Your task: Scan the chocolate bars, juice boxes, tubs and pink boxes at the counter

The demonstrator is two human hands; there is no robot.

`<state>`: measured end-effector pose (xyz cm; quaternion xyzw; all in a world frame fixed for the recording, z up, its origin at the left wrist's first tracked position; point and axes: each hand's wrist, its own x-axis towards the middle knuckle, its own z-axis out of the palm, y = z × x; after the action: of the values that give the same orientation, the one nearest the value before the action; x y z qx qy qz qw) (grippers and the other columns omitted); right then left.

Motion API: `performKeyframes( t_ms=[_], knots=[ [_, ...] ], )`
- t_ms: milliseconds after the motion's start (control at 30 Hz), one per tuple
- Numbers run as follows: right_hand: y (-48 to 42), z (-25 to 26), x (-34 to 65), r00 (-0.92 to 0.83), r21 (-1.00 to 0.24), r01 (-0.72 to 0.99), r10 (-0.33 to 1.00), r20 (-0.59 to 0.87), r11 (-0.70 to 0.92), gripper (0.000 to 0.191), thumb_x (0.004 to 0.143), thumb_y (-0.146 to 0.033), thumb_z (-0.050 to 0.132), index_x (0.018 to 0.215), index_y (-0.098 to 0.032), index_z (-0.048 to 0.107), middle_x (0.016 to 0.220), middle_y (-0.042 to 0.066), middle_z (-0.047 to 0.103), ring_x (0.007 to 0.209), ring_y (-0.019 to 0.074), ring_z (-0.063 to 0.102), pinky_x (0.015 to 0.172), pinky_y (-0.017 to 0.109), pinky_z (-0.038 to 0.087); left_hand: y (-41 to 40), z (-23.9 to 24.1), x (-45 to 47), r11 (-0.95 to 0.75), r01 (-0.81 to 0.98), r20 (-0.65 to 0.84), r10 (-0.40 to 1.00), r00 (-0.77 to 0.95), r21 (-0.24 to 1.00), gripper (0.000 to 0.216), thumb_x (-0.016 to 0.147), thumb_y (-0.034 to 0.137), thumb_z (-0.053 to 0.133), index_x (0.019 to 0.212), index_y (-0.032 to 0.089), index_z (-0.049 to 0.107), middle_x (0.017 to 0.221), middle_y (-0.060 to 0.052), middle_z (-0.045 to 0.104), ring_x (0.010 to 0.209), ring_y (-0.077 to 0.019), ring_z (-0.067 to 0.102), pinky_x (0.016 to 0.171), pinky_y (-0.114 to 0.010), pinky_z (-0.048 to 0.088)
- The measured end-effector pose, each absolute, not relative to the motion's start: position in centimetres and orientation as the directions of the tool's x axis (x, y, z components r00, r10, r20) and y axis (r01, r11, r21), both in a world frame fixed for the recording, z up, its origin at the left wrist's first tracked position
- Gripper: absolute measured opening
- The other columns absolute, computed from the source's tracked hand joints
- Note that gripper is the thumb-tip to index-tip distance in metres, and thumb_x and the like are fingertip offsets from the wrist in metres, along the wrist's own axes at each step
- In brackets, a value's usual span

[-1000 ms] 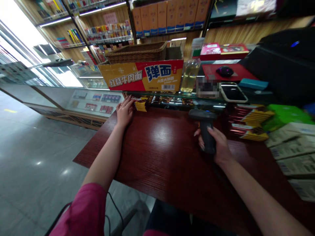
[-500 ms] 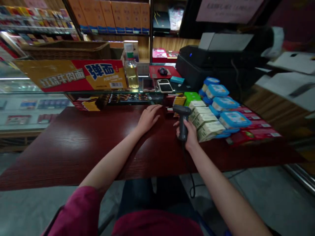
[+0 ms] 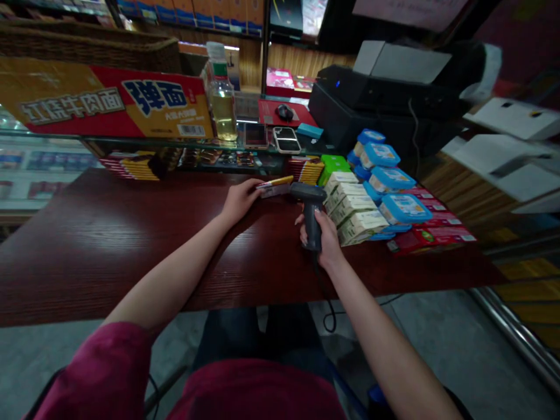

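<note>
My left hand (image 3: 240, 199) grips the left end of a thin flat packet (image 3: 276, 186) with a yellow edge, held just above the dark red table. Its print is too small to read. In my right hand (image 3: 322, 233) is a dark grey barcode scanner (image 3: 312, 219), fingers wrapped round its handle and its head towards the packet. A black cable hangs from the scanner past the table edge. Behind the scanner stands a stack of similar yellow and red packets (image 3: 305, 170). Right of it are a green pack (image 3: 333, 168) and a row of pale cartons (image 3: 357, 217).
Blue-lidded tubs (image 3: 405, 207) and red boxes (image 3: 437, 238) fill the table's right side. Another packet stack (image 3: 133, 165) stands at the back left. On the glass shelf are a noodle carton (image 3: 114, 100), a bottle (image 3: 223, 105), a phone (image 3: 287, 140) and a mouse (image 3: 284, 112).
My left hand has closed on a packet from the stack at the back and drawn it out leftwards. The scanner in my right hand stays close to the packets. The view has shifted slightly.
</note>
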<state>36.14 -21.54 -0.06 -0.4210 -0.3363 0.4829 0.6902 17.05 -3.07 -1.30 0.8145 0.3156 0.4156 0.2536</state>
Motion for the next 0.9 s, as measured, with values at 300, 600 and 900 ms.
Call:
performKeyframes(
  t_ms=[300,600,900],
  knots=[
    [-12.8,0.6,27.0,-0.057,-0.926,-0.377,0.997,0.055,0.03,0.044,0.084,-0.06,0.08,0.093,-0.021,0.062,0.078,-0.001,0.073,0.042,0.0076,0.052,0.034,0.021,0.042,1.6,-1.5,6.7,-0.024,-0.161,0.049,0.988,0.148,0.987,0.027,0.095,0.033,0.07,0.114,0.015,0.077,0.103,-0.009,0.08,0.083,-0.0197,0.075,0.07,-0.031,0.062],
    [-11.5,0.1,24.7,-0.062,-0.963,-0.268,0.997,0.038,0.02,0.04,0.086,-0.057,0.079,0.096,-0.022,0.062,0.08,0.0,0.073,0.045,0.0078,0.052,0.035,0.021,0.04,1.8,-1.4,7.0,-0.063,-0.173,0.085,0.988,0.127,0.983,0.021,0.1,0.024,0.062,0.109,0.015,0.079,0.102,-0.007,0.08,0.086,-0.0167,0.074,0.078,-0.029,0.062],
    [-11.8,0.7,24.4,-0.027,-0.97,-0.242,0.999,0.026,0.018,0.04,0.085,-0.057,0.08,0.097,-0.023,0.064,0.08,0.0,0.07,0.046,0.0081,0.051,0.036,0.022,0.039,1.7,-1.6,6.9,-0.222,0.084,0.212,0.971,0.113,0.972,0.03,0.103,0.019,0.052,0.119,0.014,0.077,0.112,-0.008,0.081,0.101,-0.0211,0.075,0.092,-0.035,0.061]
  ],
)
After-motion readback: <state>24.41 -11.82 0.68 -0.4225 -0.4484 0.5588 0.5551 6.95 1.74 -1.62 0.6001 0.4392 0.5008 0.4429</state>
